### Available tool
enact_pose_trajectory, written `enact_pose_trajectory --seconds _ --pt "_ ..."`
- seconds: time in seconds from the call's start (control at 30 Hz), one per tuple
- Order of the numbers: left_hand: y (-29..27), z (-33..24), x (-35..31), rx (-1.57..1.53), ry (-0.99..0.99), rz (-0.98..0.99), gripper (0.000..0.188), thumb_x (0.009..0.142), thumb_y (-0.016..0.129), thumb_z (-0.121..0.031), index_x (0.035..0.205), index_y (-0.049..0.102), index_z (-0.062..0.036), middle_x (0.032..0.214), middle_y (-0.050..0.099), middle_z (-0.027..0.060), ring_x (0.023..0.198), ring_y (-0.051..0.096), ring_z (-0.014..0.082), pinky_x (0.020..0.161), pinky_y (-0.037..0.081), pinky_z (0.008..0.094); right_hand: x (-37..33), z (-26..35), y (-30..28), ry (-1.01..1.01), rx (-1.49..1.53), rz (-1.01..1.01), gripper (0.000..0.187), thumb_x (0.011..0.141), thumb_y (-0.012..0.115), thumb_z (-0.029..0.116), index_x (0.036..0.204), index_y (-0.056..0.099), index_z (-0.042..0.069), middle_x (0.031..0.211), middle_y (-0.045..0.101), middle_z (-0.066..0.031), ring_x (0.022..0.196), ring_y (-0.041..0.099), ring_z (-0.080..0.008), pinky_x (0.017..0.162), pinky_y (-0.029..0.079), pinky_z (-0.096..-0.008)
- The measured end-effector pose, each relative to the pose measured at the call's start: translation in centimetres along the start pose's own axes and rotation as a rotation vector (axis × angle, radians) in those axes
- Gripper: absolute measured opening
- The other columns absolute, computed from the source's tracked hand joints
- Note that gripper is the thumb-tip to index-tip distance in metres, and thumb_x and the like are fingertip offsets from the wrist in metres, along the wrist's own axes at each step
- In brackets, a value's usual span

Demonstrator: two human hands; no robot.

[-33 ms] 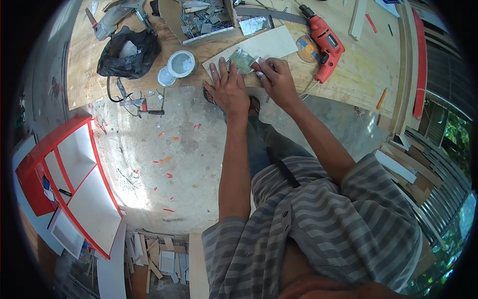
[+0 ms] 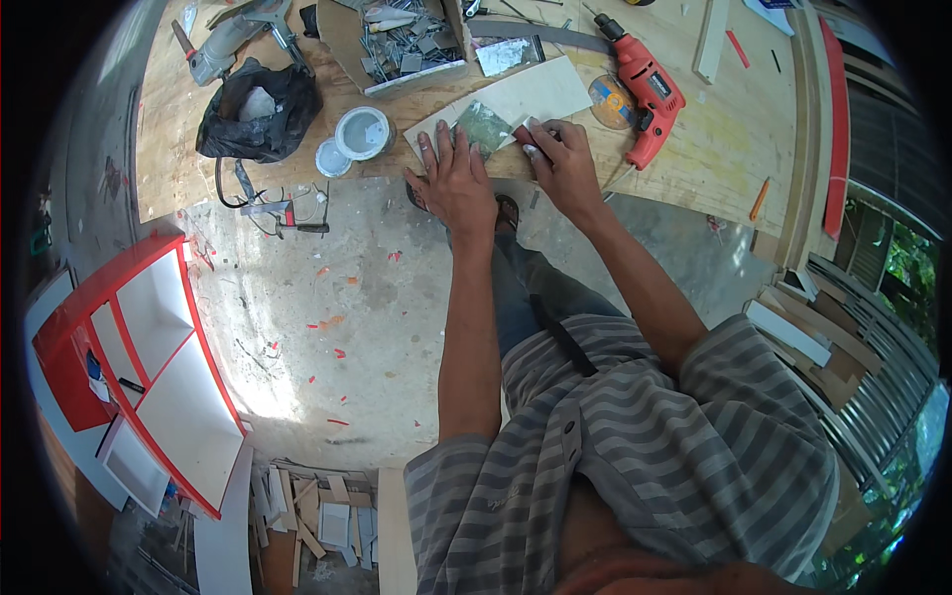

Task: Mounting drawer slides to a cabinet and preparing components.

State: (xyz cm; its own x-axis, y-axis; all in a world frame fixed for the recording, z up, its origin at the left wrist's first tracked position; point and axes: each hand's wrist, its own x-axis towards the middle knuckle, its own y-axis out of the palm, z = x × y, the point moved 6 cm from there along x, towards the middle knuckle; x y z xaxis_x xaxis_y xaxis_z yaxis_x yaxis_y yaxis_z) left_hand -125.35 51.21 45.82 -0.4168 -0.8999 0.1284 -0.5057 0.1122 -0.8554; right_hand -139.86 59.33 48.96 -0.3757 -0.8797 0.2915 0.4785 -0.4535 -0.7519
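Note:
My left hand (image 2: pixel 459 188) lies flat on a pale board (image 2: pixel 545 87) near the table's front edge, its fingers spread. The fingertips rest at the edge of a greenish, smeared square piece (image 2: pixel 483 129) on that board. My right hand (image 2: pixel 567 169) is closed, pinching a small reddish-brown piece (image 2: pixel 523 135) with a pale edge. What kind of piece it is cannot be made out; the fingers cover much of it. It is held just right of the green square, over the board's near edge. White smears mark the right fingertips.
On the wooden table (image 2: pixel 714 159) are a red drill (image 2: pixel 650 89), a cutting disc (image 2: pixel 613 102), an open tub (image 2: pixel 364 133) with its lid (image 2: pixel 332 158), a black bag (image 2: pixel 260 109), a box of metal hardware (image 2: pixel 412 50) and an angle grinder (image 2: pixel 223 50). A red-and-white cabinet (image 2: pixel 178 367) stands left.
My right hand has shifted slightly right and nearer to me with the reddish-brown piece, away from the green square. My left hand stays almost in place.

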Motion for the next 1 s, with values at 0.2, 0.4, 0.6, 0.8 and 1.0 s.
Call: enact_pose_trajectory --seconds 0.2,0.4,0.6,0.8,1.0 --pt "-0.9 -0.1 0.4 -0.087 0.032 -0.072 0.047 0.089 0.067 -0.026 0.129 0.060 -0.0022 0.143 0.052 0.0132 0.138 0.040 0.0387 0.109 0.030 0.0563 7.5 -4.9 -4.6 0.240 -0.239 -0.064 0.049 0.075 0.074 0.013 0.121 0.062 0.000 0.110 0.060 -0.0197 0.105 0.055 -0.0365 0.094 0.045 -0.0445" --pt "-1.9 -0.7 1.5 -0.091 0.191 0.070 0.067 0.074 0.081 -0.023 0.133 0.056 -0.0023 0.140 0.055 0.0148 0.133 0.045 0.0358 0.109 0.034 0.0513 14.1 -7.0 -0.3 -0.146 -0.206 0.236 0.049 0.073 0.071 0.022 0.118 0.065 0.004 0.116 0.061 -0.0153 0.113 0.054 -0.0355 0.097 0.044 -0.0450" --pt "-3.8 -0.3 2.3 -0.291 0.081 -0.031 0.062 0.073 0.082 -0.017 0.129 0.058 -0.0020 0.137 0.052 0.0202 0.120 0.049 0.0373 0.101 0.042 0.0467 12.9 -5.5 0.9 -0.109 -0.249 0.384 0.051 0.072 0.072 0.020 0.121 0.063 0.008 0.117 0.060 -0.0110 0.121 0.050 -0.0308 0.100 0.040 -0.0477" --pt "-2.7 -0.4 2.3 0.000 0.017 -0.073 0.049 0.080 0.077 -0.021 0.122 0.062 -0.0014 0.139 0.050 0.0194 0.119 0.048 0.0380 0.099 0.041 0.0468 13.2 -5.0 -2.8 -0.140 -0.106 0.223 0.042 0.075 0.073 0.021 0.115 0.067 0.007 0.115 0.062 -0.0110 0.109 0.059 -0.0282 0.089 0.045 -0.0410" --pt "-4.2 -3.6 -0.2 -0.046 0.015 -0.157 0.037 0.086 0.070 -0.020 0.117 0.064 0.0005 0.134 0.053 0.0193 0.117 0.049 0.0370 0.096 0.040 0.0465 5.7 -5.2 -2.9 0.878 0.903 -0.075 0.032 0.084 0.071 0.018 0.107 0.069 -0.005 0.090 0.070 -0.0075 0.074 0.064 -0.0121 0.066 0.051 -0.0259"
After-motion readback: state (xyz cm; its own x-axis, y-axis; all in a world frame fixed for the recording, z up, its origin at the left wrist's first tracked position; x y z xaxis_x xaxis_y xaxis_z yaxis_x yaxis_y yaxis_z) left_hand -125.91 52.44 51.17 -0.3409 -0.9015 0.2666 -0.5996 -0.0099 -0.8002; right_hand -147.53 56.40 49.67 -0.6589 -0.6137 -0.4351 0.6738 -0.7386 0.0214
